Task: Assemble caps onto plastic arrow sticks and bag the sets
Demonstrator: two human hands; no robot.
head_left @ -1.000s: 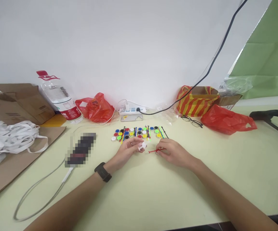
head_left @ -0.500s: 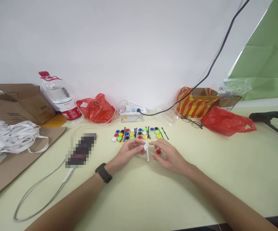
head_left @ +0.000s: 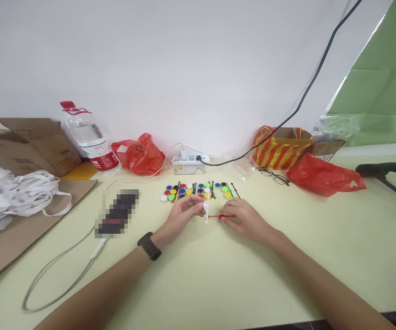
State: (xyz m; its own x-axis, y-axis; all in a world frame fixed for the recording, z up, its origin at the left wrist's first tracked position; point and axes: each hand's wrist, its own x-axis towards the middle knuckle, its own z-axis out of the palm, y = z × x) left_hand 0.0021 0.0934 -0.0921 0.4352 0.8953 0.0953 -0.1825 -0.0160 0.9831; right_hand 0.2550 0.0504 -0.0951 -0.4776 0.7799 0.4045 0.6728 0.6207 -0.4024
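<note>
My left hand [head_left: 183, 216] is closed in a pinch on a white plastic disc with a thin white rod [head_left: 207, 216]; the rod stands roughly upright in view. Just to its right, my right hand [head_left: 247, 221] has thumb and fingers closed on a red plastic disc with a thin red rod [head_left: 221, 217], the rod lying crosswise. The red rod's left end comes close to the white rod; whether they touch I cannot tell. Beyond both hands lie several small coloured discs [head_left: 181, 196] and thin rods [head_left: 233, 189] in rows.
A power strip [head_left: 190, 159] stands by the wall, with glasses [head_left: 273, 175] and red bags [head_left: 323, 176] to the right. Leftward are a blurred-out phone-like object [head_left: 118, 214] on a cable, a water bottle [head_left: 96, 149], a cardboard box [head_left: 33, 146] and white straps [head_left: 22, 197].
My right hand has come down and closed on the red disc and rod, which now shows crosswise. My left hand still holds the white piece, shifted slightly left.
</note>
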